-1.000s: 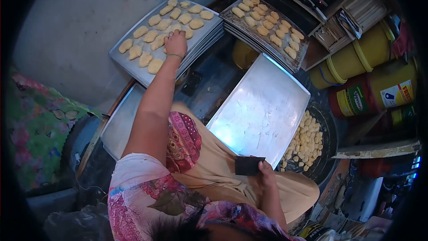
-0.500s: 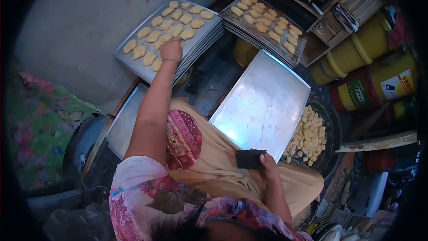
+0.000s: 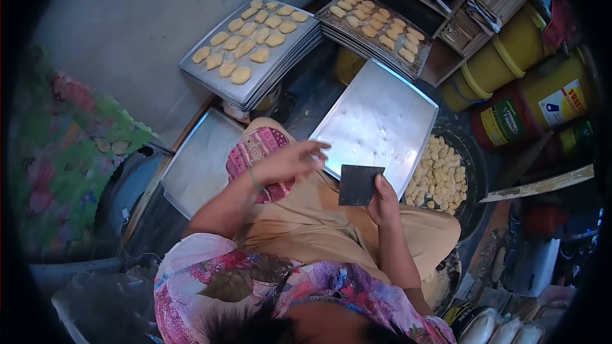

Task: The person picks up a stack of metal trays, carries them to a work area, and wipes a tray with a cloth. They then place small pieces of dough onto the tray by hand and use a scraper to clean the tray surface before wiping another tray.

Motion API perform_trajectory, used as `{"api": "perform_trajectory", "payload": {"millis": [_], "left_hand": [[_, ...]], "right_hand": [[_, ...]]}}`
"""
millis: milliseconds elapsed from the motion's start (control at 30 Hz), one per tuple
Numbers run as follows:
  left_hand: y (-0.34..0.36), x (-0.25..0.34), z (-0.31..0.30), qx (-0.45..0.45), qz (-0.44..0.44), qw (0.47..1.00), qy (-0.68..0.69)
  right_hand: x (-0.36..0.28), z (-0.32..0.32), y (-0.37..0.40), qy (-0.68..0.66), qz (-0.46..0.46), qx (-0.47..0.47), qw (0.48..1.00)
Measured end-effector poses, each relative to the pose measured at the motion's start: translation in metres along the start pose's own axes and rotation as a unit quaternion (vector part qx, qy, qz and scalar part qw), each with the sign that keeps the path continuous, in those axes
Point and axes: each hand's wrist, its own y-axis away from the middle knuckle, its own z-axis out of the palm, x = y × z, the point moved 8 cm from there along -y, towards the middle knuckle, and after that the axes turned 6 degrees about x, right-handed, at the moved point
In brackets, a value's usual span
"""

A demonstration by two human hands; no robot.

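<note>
My left hand [image 3: 290, 162], with a thin band at the wrist, is in the air above my lap. Its fingers are stretched out and partly apart, holding nothing. My right hand [image 3: 384, 202] grips a flat, dark square scraper [image 3: 359, 185] by its right edge, above my thigh. Just beyond both hands lies a bare metal tray [image 3: 376, 114], tilted in view and shining. Shaped dough pieces [image 3: 245, 48] lie in rows on the top tray [image 3: 191, 75] of a stack at the upper left. Small dough lumps [image 3: 438, 175] fill a round dark basin [image 3: 475, 185] at my right.
A second stack of trays [image 3: 422, 71] at the back holds browner pieces [image 3: 377, 22]. Another metal tray [image 3: 191, 165] lies at my left. Yellow buckets [image 3: 503, 54] and a wooden shelf [image 3: 462, 35] stand at the right. A green flowered cloth [image 3: 70, 153] hangs at the left.
My left hand has come back from the dough pieces on the upper-left tray to above my lap and opened. My right hand has raised the scraper and turned its flat face toward view.
</note>
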Motion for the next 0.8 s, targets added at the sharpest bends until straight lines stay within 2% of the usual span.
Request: {"api": "perform_trajectory", "payload": {"millis": [100, 200, 333, 467, 567, 667, 700, 767, 800], "left_hand": [[0.027, -0.027, 0.036, 0.025, -0.039, 0.972, 0.229], [0.035, -0.063, 0.050, 0.044, -0.082, 0.956, 0.277], [0.041, -0.052, 0.041, 0.077, -0.062, 0.956, 0.275], [0.044, -0.030, 0.049, 0.040, -0.099, 0.970, 0.217], [0.035, -0.053, 0.052, 0.062, -0.096, 0.975, 0.191], [0.028, -0.052, 0.018, 0.164, -0.024, 0.944, 0.284], [0.032, -0.051, -0.004, 0.194, -0.026, 0.931, 0.307], [0.035, -0.048, -0.061, 0.326, 0.054, 0.876, 0.352], [0.038, -0.051, -0.089, 0.375, 0.056, 0.848, 0.370]], "right_hand": [[0.005, 0.025, -0.001, -0.003, 0.008, -0.021, 1.000], [0.025, 0.029, 0.004, 0.006, 0.042, -0.034, 0.999], [0.032, 0.035, 0.015, 0.017, 0.064, -0.053, 0.996], [0.032, 0.037, 0.021, 0.024, 0.038, -0.058, 0.997], [0.033, 0.038, 0.024, 0.011, 0.032, -0.059, 0.998], [0.025, 0.039, 0.028, 0.004, 0.013, -0.048, 0.999], [0.022, 0.032, 0.029, 0.005, 0.014, -0.043, 0.999], [0.016, 0.017, 0.031, 0.006, 0.018, -0.034, 0.999], [0.014, 0.012, 0.032, 0.013, 0.018, -0.030, 0.999]]}}
